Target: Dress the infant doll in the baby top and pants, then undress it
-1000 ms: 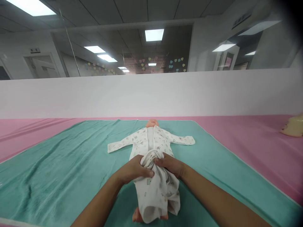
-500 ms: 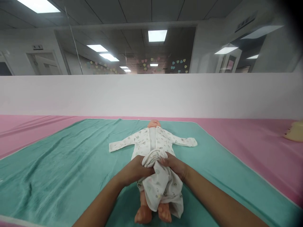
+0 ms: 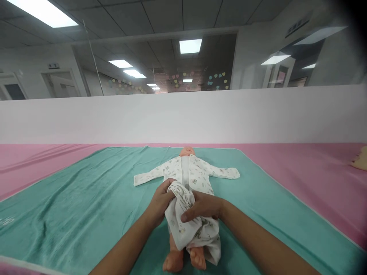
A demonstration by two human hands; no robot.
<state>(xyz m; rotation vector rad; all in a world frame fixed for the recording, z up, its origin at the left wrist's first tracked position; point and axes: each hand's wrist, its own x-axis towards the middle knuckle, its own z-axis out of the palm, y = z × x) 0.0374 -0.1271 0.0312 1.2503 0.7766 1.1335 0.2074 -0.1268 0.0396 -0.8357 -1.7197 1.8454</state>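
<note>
Head feed, near to far. Nearest I get the doll's bare feet (image 3: 173, 261), side by side, soles not visible, on the teal blanket (image 3: 91, 217). Both forearms come in from the bottom edge, one each side of the legs.

Just above the feet: white printed cloth (image 3: 183, 227), bunched at the top, loose lower part hanging in front of the legs. I can't tell whether any of it is around them. Left hand (image 3: 160, 200) grips the gathered top edge from its side, finger ends hidden in the folds. Right hand (image 3: 205, 206) has the other side, thumb laid across the front, fingers mostly out of sight behind. So both grips are closed on that one cloth, hands near each other.

Past the hands: white printed jacket (image 3: 199, 173) on the doll's torso, front open, pale strip down the middle, sleeves spread out flat to both sides. Doll's head (image 3: 187, 151) at the far end, near the blanket's far edge.

Beyond the blanket I have pink sheet (image 3: 304, 175), with a yellowish object (image 3: 360, 158) cut off at the right edge. Then a white partition (image 3: 183, 118), glass above it with heart-shaped stickers (image 3: 218, 78), and lit ceiling panels (image 3: 190, 46).
</note>
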